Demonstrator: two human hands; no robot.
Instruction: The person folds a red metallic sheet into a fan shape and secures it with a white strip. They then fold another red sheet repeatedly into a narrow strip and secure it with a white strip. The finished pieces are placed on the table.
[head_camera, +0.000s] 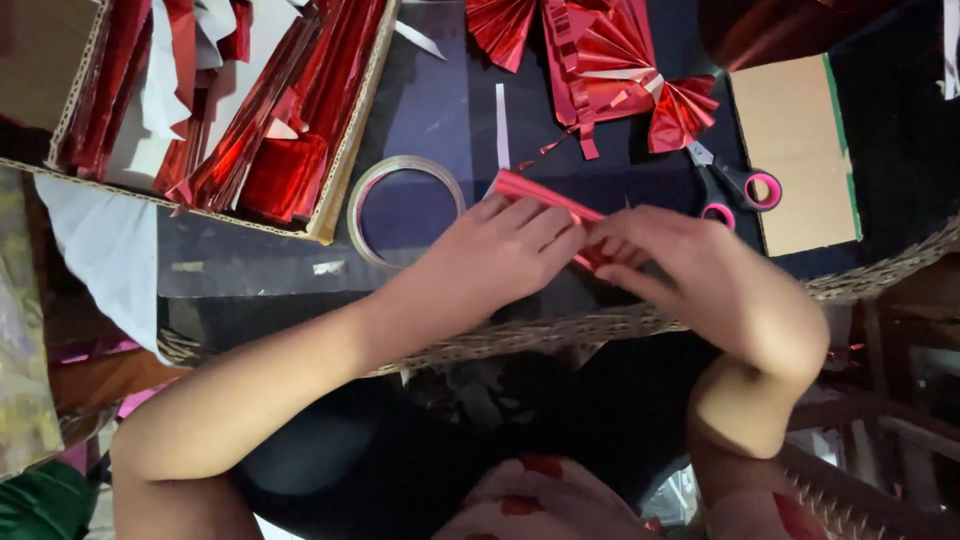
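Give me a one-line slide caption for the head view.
Both hands, left hand and right hand, pinch a folded red foil strip beside a tape roll and pink-handled scissors.

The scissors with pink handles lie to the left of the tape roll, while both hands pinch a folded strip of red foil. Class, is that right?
Not quite. The head view shows the scissors lying to the right of the tape roll, beside a piece of cardboard. The rest holds: the left hand and the right hand both pinch the folded strip of red foil.
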